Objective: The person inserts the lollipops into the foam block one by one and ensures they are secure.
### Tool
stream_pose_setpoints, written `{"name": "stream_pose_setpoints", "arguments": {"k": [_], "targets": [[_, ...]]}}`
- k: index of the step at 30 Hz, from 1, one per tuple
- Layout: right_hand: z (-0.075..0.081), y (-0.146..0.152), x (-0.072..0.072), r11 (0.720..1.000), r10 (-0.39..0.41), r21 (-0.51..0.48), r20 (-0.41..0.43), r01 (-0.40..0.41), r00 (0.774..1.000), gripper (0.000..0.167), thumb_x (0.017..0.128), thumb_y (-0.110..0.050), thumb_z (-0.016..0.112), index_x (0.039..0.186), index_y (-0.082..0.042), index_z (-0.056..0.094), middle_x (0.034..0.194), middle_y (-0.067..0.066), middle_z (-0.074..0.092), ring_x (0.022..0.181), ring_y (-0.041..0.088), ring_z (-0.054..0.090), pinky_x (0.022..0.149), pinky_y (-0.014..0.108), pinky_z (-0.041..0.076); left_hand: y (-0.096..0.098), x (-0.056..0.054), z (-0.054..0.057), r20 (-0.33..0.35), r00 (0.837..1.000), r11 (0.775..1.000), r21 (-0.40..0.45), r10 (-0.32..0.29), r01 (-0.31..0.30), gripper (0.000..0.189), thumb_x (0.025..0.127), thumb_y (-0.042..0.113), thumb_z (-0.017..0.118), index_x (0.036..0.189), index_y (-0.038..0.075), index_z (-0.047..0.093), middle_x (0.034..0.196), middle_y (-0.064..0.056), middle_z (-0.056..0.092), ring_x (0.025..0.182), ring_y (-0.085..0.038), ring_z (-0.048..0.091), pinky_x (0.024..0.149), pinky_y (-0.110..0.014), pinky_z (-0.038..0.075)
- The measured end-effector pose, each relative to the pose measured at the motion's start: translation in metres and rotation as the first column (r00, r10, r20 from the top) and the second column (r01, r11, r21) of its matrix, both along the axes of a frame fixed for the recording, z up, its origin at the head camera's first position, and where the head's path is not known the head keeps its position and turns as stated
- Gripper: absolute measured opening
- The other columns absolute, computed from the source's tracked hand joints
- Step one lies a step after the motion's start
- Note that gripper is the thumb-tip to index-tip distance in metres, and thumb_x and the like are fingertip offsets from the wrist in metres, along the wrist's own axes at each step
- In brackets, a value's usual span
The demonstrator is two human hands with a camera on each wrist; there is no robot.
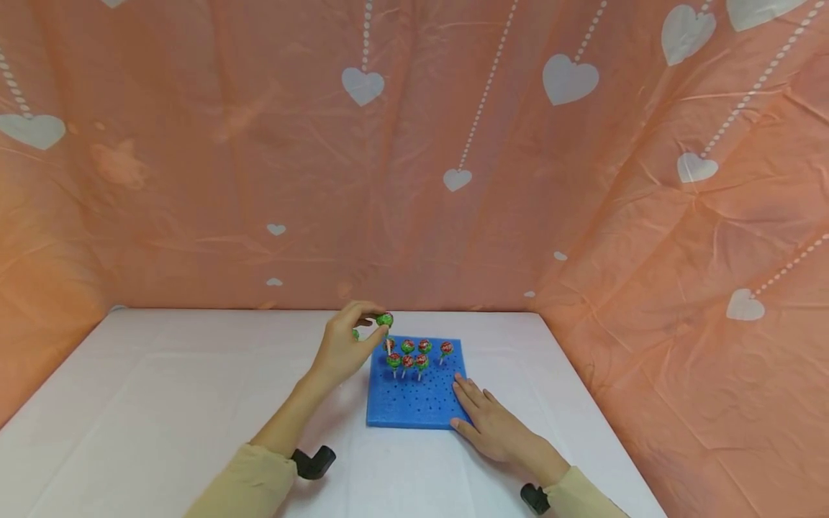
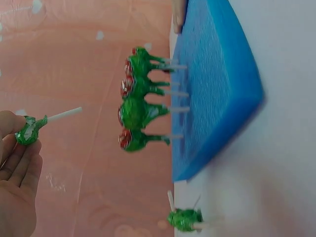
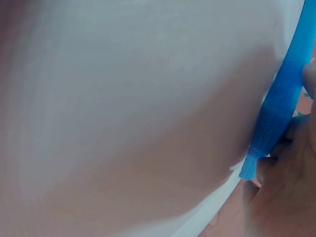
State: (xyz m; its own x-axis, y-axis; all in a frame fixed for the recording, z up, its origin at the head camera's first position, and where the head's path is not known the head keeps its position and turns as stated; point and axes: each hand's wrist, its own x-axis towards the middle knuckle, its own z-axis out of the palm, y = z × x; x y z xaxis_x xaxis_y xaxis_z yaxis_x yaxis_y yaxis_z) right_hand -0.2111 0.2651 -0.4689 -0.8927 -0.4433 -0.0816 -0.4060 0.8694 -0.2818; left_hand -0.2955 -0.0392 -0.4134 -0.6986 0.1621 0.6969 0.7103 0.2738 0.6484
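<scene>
My left hand (image 1: 342,347) pinches a lollipop (image 2: 30,131) by its green-wrapped head between thumb and fingers. It holds the lollipop above the back left of a blue foam board (image 1: 414,411), and the white stick points down toward the board. Several lollipops (image 1: 424,346) with red and green wrappers stand upright in the board's back half, sticks in its small holes. Over the board's right edge lies my right hand (image 1: 495,429), fingers straight and touching the foam. Beside the board, in the left wrist view, green-wrapped lollipops (image 2: 185,219) lie on the table, mostly hidden by my left hand in the head view.
A white cloth (image 1: 194,388) covers the table under the board. Behind it and at both sides hangs an orange sheet (image 1: 414,237) with white hearts. Each wrist wears a black camera mount, the left one (image 1: 314,462) close above the table.
</scene>
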Motion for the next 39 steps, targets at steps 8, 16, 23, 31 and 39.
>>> {"name": "stream_pose_setpoints", "arguments": {"k": [8, 16, 23, 31, 39], "targets": [[0.0, -0.001, 0.001, 1.0, 0.004, 0.003, -0.003, -0.004, 1.0, 0.071, 0.11, -0.045, 0.046, 0.162, 0.001, 0.028, 0.172, 0.015, 0.019, 0.157, 0.036, 0.02, 0.124, 0.059, 0.023, 0.019, 0.005, 0.002, -0.007, 0.999, 0.999, 0.015, -0.045, 0.045, 0.028, 0.09, -0.002, 0.079, 0.116, -0.001, 0.069, 0.113, -0.01, 0.069, 0.106, -0.025, 0.067, 0.094, -0.041, 0.059], [0.0, 0.0, 0.0, 1.0, -0.004, 0.002, 0.005, 0.004, 1.0, 0.072, 0.11, -0.046, 0.046, 0.162, 0.001, 0.028, 0.172, 0.014, 0.019, 0.158, 0.036, 0.019, 0.125, 0.059, 0.022, 0.038, 0.011, 0.003, 0.035, 0.998, 0.998, 0.017, -0.061, 0.061, 0.028, 0.092, 0.001, 0.078, 0.118, 0.001, 0.069, 0.115, -0.01, 0.068, 0.107, -0.026, 0.067, 0.096, -0.043, 0.058], [-0.001, 0.0, 0.0, 1.0, 0.004, 0.01, -0.012, -0.003, 1.0, 0.071, 0.11, -0.045, 0.046, 0.161, 0.002, 0.029, 0.172, 0.016, 0.02, 0.157, 0.037, 0.021, 0.124, 0.06, 0.024, 0.051, 0.012, 0.001, 0.034, 0.995, 0.996, 0.002, -0.088, 0.088, 0.028, 0.092, 0.002, 0.078, 0.119, 0.004, 0.069, 0.117, -0.009, 0.068, 0.11, -0.025, 0.067, 0.098, -0.041, 0.058], [-0.001, 0.001, 0.0, 1.0, 0.01, 0.002, -0.005, -0.01, 1.0, 0.072, 0.111, -0.045, 0.046, 0.161, 0.002, 0.029, 0.172, 0.016, 0.02, 0.157, 0.037, 0.021, 0.123, 0.06, 0.024, 0.065, 0.011, -0.005, 0.065, 0.993, 0.994, -0.046, -0.101, 0.104, 0.026, 0.092, 0.002, 0.077, 0.116, 0.008, 0.07, 0.115, -0.005, 0.068, 0.11, -0.022, 0.067, 0.093, -0.044, 0.06], [0.0, 0.001, -0.001, 1.0, 0.011, 0.004, -0.005, -0.011, 1.0, 0.072, 0.111, -0.046, 0.044, 0.161, 0.003, 0.028, 0.172, 0.016, 0.019, 0.157, 0.037, 0.02, 0.123, 0.06, 0.024, 0.074, 0.01, -0.011, 0.033, 0.997, 0.983, -0.165, -0.07, 0.075, 0.026, 0.089, -0.001, 0.078, 0.113, 0.005, 0.069, 0.116, -0.008, 0.068, 0.109, -0.024, 0.068, 0.093, -0.044, 0.06]]}}
